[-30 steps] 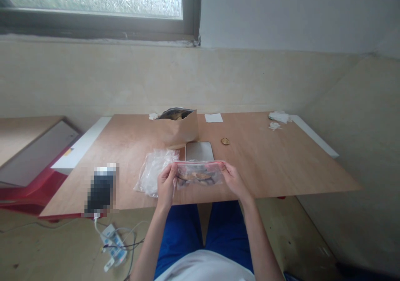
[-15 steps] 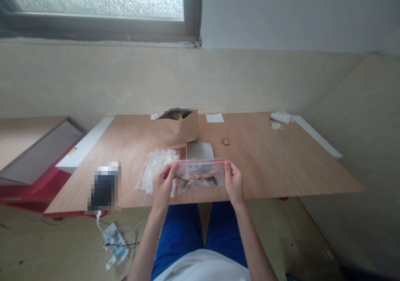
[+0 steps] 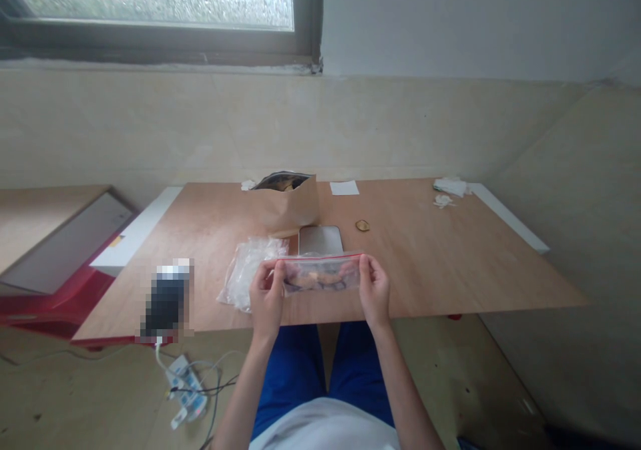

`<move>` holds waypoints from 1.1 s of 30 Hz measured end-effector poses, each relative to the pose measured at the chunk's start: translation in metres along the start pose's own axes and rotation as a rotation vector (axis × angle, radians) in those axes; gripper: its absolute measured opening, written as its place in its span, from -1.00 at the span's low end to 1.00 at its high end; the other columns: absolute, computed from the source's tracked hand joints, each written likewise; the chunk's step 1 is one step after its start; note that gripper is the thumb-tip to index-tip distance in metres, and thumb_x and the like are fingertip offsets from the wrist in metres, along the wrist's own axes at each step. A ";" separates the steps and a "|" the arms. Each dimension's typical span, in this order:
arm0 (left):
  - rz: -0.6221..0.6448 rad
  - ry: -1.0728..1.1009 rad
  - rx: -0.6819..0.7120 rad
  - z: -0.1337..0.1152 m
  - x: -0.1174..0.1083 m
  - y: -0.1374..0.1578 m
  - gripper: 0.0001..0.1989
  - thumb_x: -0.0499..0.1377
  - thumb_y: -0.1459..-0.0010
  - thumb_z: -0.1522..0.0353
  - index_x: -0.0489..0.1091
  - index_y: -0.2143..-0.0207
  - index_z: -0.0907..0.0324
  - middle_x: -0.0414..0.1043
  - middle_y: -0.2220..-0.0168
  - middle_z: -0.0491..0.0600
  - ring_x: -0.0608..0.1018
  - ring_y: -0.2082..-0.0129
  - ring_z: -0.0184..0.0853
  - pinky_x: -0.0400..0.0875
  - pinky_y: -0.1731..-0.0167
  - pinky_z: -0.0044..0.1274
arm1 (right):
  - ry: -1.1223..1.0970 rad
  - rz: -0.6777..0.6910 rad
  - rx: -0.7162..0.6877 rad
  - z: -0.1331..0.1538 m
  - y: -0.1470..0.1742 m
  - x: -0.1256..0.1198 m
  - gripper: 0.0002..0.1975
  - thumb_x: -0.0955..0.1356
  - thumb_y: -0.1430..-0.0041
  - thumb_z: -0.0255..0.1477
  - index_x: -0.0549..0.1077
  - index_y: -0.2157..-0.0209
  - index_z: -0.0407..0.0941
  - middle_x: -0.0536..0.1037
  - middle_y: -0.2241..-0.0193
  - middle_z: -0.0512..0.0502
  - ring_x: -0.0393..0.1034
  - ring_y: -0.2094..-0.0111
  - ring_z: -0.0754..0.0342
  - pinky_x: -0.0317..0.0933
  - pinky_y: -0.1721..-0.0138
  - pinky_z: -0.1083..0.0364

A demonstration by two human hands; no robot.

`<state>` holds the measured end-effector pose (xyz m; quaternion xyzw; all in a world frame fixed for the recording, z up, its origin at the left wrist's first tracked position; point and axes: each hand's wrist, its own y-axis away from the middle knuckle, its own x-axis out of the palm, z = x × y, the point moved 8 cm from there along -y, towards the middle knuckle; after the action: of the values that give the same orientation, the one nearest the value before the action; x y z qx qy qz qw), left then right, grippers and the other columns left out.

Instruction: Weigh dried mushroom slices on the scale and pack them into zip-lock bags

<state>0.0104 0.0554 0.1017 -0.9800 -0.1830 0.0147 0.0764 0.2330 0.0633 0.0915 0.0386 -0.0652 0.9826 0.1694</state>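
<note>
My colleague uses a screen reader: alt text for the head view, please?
A person's left hand and right hand hold a red-edged clear bag of brownish pieces over a wooden table. Beyond are a flat silvery object and an open brown pouch; clear plastic bags lie beside the left hand.

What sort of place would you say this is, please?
Probably a makeshift indoor workspace, judging by the wooden table, the clear plastic bags lying on it and the power strip on the floor.
</note>
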 end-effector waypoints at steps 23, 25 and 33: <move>0.001 0.129 -0.061 0.014 0.007 0.009 -0.76 0.15 -0.07 0.20 0.38 0.47 0.20 0.43 0.49 -0.11 0.44 0.45 -0.44 0.32 0.40 -0.64 | 0.017 0.072 -0.022 -0.002 0.005 0.007 -0.71 0.29 -0.13 -0.18 0.40 0.44 -0.14 0.52 0.52 -0.04 0.42 0.46 0.10 0.32 0.35 0.12; -0.007 0.096 -0.062 0.012 0.007 0.010 -0.75 0.14 -0.08 0.19 0.36 0.47 0.20 0.43 0.49 -0.10 0.45 0.46 -0.43 0.33 0.41 -0.62 | 0.028 0.049 -0.038 0.000 0.006 0.006 -0.71 0.29 -0.14 -0.19 0.39 0.44 -0.13 0.51 0.53 -0.04 0.42 0.47 0.11 0.33 0.37 0.12; -0.027 0.058 -0.067 0.008 0.008 0.011 -0.74 0.14 -0.07 0.17 0.33 0.45 0.19 0.41 0.50 -0.11 0.45 0.48 -0.43 0.33 0.44 -0.62 | 0.025 0.005 -0.035 0.000 0.006 0.006 -0.70 0.31 -0.11 -0.17 0.40 0.42 -0.14 0.52 0.54 -0.04 0.42 0.50 0.11 0.33 0.40 0.13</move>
<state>0.0216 0.0494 0.0920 -0.9795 -0.1944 -0.0209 0.0491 0.2256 0.0594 0.0911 0.0233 -0.0806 0.9821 0.1686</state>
